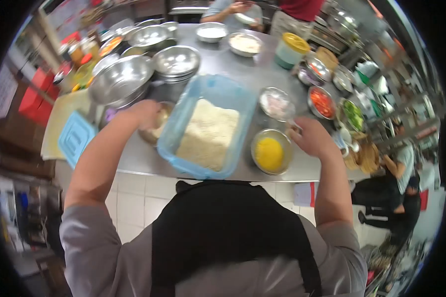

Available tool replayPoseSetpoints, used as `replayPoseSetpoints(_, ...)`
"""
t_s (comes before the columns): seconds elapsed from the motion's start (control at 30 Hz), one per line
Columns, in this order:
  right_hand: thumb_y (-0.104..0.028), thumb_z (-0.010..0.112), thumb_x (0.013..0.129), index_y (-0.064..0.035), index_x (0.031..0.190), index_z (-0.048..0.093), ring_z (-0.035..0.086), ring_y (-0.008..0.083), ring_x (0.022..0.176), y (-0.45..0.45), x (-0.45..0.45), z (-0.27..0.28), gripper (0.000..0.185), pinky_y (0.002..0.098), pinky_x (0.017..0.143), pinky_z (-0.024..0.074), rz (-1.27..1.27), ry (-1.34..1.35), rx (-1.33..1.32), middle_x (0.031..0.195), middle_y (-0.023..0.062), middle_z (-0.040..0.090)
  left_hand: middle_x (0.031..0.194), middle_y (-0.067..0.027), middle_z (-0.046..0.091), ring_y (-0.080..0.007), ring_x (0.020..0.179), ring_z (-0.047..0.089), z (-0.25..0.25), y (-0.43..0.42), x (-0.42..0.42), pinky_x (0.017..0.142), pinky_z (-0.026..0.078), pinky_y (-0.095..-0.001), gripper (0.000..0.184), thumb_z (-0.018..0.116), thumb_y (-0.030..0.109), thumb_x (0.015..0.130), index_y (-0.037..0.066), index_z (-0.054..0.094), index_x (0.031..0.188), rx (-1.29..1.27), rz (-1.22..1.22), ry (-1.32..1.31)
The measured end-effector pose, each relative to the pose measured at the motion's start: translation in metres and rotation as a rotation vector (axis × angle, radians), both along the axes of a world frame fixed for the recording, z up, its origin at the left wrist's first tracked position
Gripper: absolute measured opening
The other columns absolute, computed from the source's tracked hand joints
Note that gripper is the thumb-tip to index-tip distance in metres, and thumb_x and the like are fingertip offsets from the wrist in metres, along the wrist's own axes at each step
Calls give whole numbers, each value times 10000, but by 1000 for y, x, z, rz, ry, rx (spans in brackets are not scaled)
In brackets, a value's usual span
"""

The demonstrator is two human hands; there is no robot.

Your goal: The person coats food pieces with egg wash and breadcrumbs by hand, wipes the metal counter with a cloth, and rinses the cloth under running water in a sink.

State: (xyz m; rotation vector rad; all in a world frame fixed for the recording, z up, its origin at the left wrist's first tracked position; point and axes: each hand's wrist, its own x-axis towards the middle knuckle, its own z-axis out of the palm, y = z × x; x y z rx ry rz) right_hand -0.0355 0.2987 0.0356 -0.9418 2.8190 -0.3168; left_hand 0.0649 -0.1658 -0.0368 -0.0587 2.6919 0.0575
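"From the head view, how many vessels lie within close reach of the hands?"

"Four: one blue tub [208,89] with pale powder [210,128] in it, one bowl of yellow mixture [256,148], one bowl of pale pinkish pieces [268,93], and one golden-looking bowl [159,129] by the left hand [146,116]. All four are on the metal bench [134,166]."

"And farther right?"

"One bowl of red pieces [322,103] and one of green pieces [353,115] (both past the right hand [309,136])."

"What does the left grip hold?"

"Its fingers are blurred over the golden-looking bowl, left of the tub. How far they are apart, or whether they touch the bowl, the speaker cannot tell."

"The right grip?"

"Its fingers are curled beside the two bowls just right of the tub. Whether they meet or clamp anything is too small and blurred to tell."

"How are the arms posed?"

"Both reach forward from the person's sides, elbows wide, with the tub between the hands. One blue lid [78,138] leans tilted near the left forearm [101,158] (its ridged face shows), and the right forearm [333,183] angles inward over the bench's near edge."
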Motion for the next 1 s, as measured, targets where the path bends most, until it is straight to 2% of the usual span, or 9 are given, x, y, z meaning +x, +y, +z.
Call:
replayPoseSetpoints(0.1, -310, 611, 900, 8, 1037, 656, 623, 444, 947, 0, -42, -13, 349, 487, 842, 498, -91, -36, 105, 975, 259, 665, 1131, -177, 678, -352, 1082, 644, 13, 9, 3, 921, 517, -442, 452, 797, 226, 716, 69, 684, 1124, -5, 111, 70)
replayPoseSetpoints(0.17, -293, 590, 916, 0, 1053, 659, 625, 444, 942, -5, -61, -24, 331, 494, 842, 496, -131, -63, 33, 971, 261, 666, 1126, -179, 678, -345, 1077, 646, 41, 25, 10, 923, 517, -440, 438, 793, 220, 738, 76, 679, 1136, -90, 163, 139)
replayPoseSetpoints(0.27, -252, 569, 926, -33, 1090, 671, 637, 407, 972, -10, -111, -71, 293, 481, 864, 509, -93, 96, 96, 1053, 242, 673, 1127, -178, 676, -350, 1070, 647, 56, 28, 19, 926, 513, -434, 415, 781, 205, 768, 67, 669, 1142, 93, 189, 385)
replayPoseSetpoints(0.37, -209, 561, 928, -90, 1138, 682, 643, 361, 1027, -15, -146, -105, 270, 462, 898, 523, -177, 139, 161, 1162, 202, 641, 1148, -185, 666, -358, 1068, 643, 85, 53, 30, 930, 508, -431, 398, 767, 196, 786, 53, 662, 1143, 217, 222, 387)
replayPoseSetpoints(0.47, -165, 574, 917, -139, 1168, 686, 621, 334, 1108, -20, -156, -118, 277, 444, 939, 523, -56, 233, 378, 1232, 162, 579, 1161, -192, 660, -364, 1072, 640, 90, 67, 47, 933, 504, -432, 410, 765, 181, 785, 54, 658, 1160, 260, 196, 398)
replayPoseSetpoints(0.57, -127, 610, 888, -157, 1162, 690, 601, 340, 1144, -22, -159, -119, 287, 436, 955, 519, -37, 176, 402, 1220, 149, 547, 1164, -195, 660, -366, 1083, 635, 95, 77, 63, 940, 500, -432, 415, 762, 171, 791, 46, 655, 1172, 303, 238, 360)
replayPoseSetpoints(0.67, -79, 688, 774, -157, 1140, 684, 591, 352, 1146, -22, -165, -115, 374, 440, 963, 505, 18, 218, 470, 1271, 164, 528, 1159, -194, 664, -363, 1076, 641, 95, 77, 73, 941, 503, -423, 412, 761, 168, 797, 28, 652, 1169, 307, 194, 415)
replayPoseSetpoints(0.87, -73, 641, 810, -96, 1103, 671, 629, 330, 1111, -15, -164, -103, 295, 435, 947, 522, 177, 242, 533, 1166, 173, 644, 1117, -188, 669, -294, 1001, 655, 101, 83, 78, 889, 513, -384, 428, 764, 142, 798, -3, 642, 1182, 354, 242, 444)
replayPoseSetpoints(1.0, -103, 642, 811, -47, 1099, 648, 645, 358, 1071, -8, -167, -94, 293, 456, 937, 515, 7, 157, 297, 1126, 215, 669, 1090, -189, 673, -292, 986, 655, 103, 91, 74, 879, 514, -386, 408, 753, 131, 804, -11, 636, 1169, 368, 226, 453)
